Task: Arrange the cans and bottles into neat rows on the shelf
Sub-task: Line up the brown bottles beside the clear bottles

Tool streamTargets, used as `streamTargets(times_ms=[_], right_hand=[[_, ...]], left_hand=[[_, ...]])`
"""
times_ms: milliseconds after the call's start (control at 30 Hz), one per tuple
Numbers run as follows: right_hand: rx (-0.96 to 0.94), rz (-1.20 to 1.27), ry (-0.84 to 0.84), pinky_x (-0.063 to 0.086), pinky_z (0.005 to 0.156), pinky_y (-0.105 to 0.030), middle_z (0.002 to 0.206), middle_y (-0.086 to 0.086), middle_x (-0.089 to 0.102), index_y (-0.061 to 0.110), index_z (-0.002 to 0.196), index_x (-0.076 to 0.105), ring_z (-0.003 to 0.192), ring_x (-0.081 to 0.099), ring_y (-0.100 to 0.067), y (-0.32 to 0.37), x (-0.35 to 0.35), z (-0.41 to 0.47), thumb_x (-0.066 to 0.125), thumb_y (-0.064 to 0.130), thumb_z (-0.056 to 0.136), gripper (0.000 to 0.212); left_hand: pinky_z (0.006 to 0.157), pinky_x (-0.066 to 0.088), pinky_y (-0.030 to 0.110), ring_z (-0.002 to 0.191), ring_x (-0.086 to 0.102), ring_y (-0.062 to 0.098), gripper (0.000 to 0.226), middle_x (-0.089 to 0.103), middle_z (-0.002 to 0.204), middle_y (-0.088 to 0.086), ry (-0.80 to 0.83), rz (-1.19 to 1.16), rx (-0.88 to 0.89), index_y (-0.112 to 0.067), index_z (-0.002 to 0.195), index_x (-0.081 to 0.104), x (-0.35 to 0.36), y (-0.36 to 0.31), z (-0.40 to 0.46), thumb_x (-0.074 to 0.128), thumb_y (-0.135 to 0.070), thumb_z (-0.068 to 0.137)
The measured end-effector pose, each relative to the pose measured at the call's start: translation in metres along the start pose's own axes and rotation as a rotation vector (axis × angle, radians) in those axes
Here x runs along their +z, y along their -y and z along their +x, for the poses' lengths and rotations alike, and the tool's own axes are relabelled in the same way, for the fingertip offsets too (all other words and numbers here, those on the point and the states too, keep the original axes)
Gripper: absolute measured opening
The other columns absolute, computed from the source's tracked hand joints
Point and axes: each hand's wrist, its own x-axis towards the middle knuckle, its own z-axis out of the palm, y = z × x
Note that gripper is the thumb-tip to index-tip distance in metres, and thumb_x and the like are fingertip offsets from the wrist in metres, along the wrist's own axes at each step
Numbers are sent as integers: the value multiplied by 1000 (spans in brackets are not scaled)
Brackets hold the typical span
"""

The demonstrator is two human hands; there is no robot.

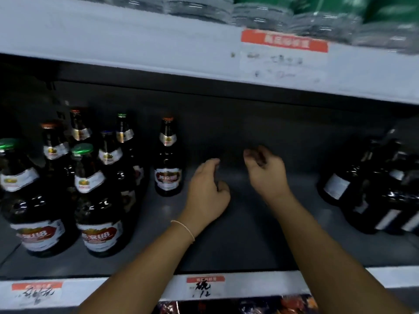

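Observation:
Both hands reach into a dark grey shelf (238,245). My left hand (207,191) hovers empty with curled, parted fingers just right of a lone brown beer bottle (168,159) with a red-and-white label. My right hand (266,171) is further back and to the right, fingers loosely bent, holding nothing. Several more brown bottles with green or orange caps stand in rough rows at the left (97,200). A cluster of dark bottles (374,189) stands at the right, labels turned sideways.
The shelf above (158,46) hangs low over the bottles and carries shrink-wrapped green packs (328,17). Price tags sit on the front rail (205,287). Bare shelf floor lies between the two bottle groups, under my hands.

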Motion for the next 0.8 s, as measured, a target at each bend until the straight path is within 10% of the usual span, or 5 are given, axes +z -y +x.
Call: streamTargets(times_ms=[167, 533, 800], right_hand=[[-32, -78, -152, 41, 74, -1, 103, -18, 69, -1, 120, 63, 94, 65, -21, -12, -76, -1, 59, 13, 96, 28], [-74, -177, -529, 44, 70, -3, 103, -9, 67, 3, 120, 61, 82, 60, -5, -53, -218, -11, 61, 11, 95, 26], [174, -361, -553, 45, 105, -40, 133, -13, 57, 9, 142, 43, 121, 56, -29, -91, -277, 0, 67, 25, 88, 61]], left_hand=[[100, 47, 32, 117, 53, 16, 48, 52, 124, 2, 148, -111, 74, -10, 137, 48, 57, -51, 17, 51, -3, 89], [106, 44, 36, 124, 52, 18, 46, 53, 137, 8, 334, -246, 159, -8, 141, 45, 176, -138, 36, 50, -8, 96], [107, 44, 37, 126, 50, 16, 45, 52, 138, 6, 442, -261, 173, -14, 139, 46, 217, -153, 26, 47, -5, 95]])
